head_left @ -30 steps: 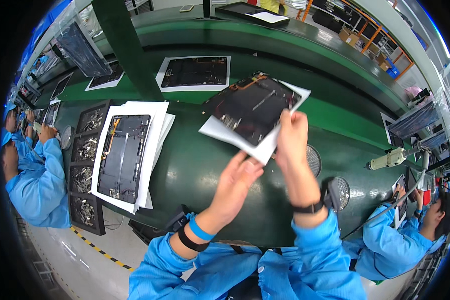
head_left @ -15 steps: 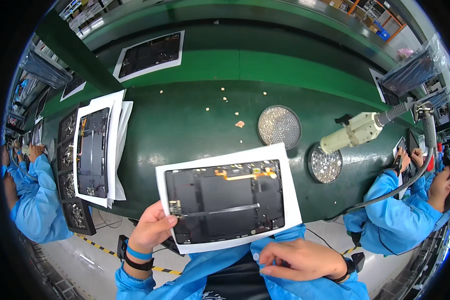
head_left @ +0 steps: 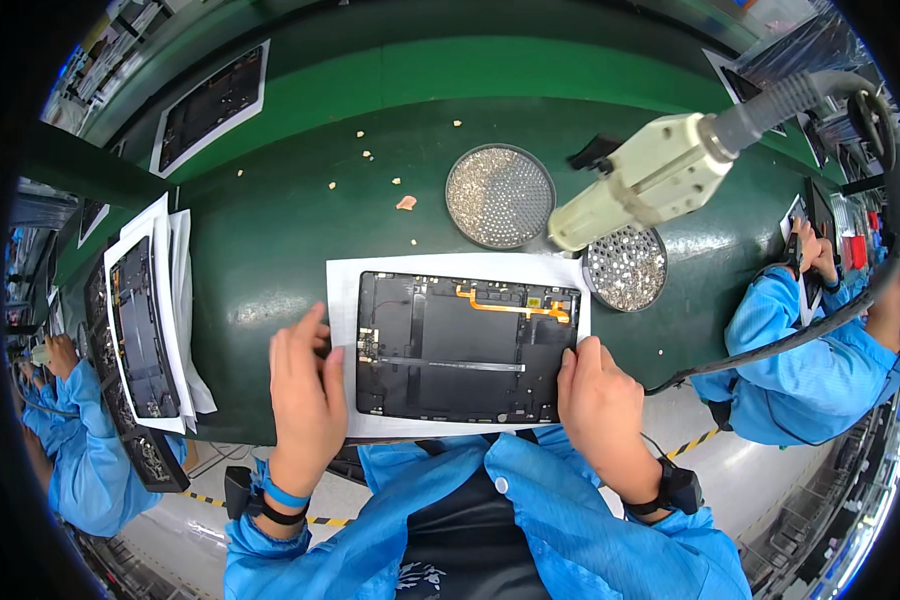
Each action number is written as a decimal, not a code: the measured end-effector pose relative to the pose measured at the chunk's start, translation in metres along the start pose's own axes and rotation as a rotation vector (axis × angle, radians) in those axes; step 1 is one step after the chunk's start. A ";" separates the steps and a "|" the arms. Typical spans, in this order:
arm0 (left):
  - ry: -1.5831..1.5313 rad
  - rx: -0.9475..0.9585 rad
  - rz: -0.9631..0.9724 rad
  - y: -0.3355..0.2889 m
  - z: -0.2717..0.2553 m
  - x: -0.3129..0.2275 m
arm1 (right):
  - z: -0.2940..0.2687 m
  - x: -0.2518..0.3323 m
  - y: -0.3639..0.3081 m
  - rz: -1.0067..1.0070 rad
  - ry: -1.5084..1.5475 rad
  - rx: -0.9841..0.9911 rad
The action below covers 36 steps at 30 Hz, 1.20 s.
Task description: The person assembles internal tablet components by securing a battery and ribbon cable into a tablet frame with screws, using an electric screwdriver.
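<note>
An opened black tablet housing (head_left: 440, 335) with an orange flex cable (head_left: 510, 308) and a pale strip along its lower half lies on a white sheet (head_left: 345, 290) at the table's front edge. My right hand (head_left: 602, 400) is closed at the housing's lower right edge, thumb along the rim and fingers curled. To the left of the housing, my left hand (head_left: 308, 385) is open over the sheet's left edge. Its thumb and fingers are apart and hold nothing.
Two round dishes of small metal parts (head_left: 500, 195) (head_left: 627, 268) stand beyond the sheet. A pale green hand tool (head_left: 640, 180) on a hose hangs above them. More housings on white sheets (head_left: 145, 330) are at left, by a black parts tray (head_left: 155, 460). Co-workers (head_left: 785, 350) sit either side.
The tablet housing and its sheet have gone from being held up, tilted, to lying flat on the table. My left hand has let go; my right hand has come up to the housing's right edge.
</note>
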<state>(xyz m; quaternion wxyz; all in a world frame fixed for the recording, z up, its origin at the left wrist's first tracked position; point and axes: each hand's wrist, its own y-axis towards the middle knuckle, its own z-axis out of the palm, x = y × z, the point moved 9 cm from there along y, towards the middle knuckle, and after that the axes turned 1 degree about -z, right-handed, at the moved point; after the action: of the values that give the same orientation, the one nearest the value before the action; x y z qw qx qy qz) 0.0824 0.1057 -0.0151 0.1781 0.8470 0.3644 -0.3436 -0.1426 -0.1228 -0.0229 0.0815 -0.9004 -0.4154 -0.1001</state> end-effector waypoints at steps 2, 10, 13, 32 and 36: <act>0.286 -0.071 0.175 -0.003 0.004 -0.023 | -0.004 0.006 0.002 -0.071 0.005 -0.109; 0.393 -0.122 0.173 -0.003 0.004 -0.027 | -0.019 0.003 0.028 -0.056 -0.030 -0.149; 0.450 -0.144 0.219 0.007 -0.004 -0.045 | -0.073 -0.014 0.034 -0.060 0.052 -0.548; 0.210 0.077 0.377 0.081 0.071 -0.082 | -0.128 -0.056 0.072 -0.324 1.061 -1.114; 0.224 0.139 0.345 0.087 0.077 -0.076 | -0.111 -0.028 0.061 -0.563 1.198 -1.056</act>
<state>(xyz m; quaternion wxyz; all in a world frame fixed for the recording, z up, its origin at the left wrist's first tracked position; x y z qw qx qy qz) 0.0742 -0.0324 -0.0107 0.1339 0.9399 0.2072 -0.2361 -0.1261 -0.2080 0.0735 -0.1712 -0.4782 -0.4095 -0.7579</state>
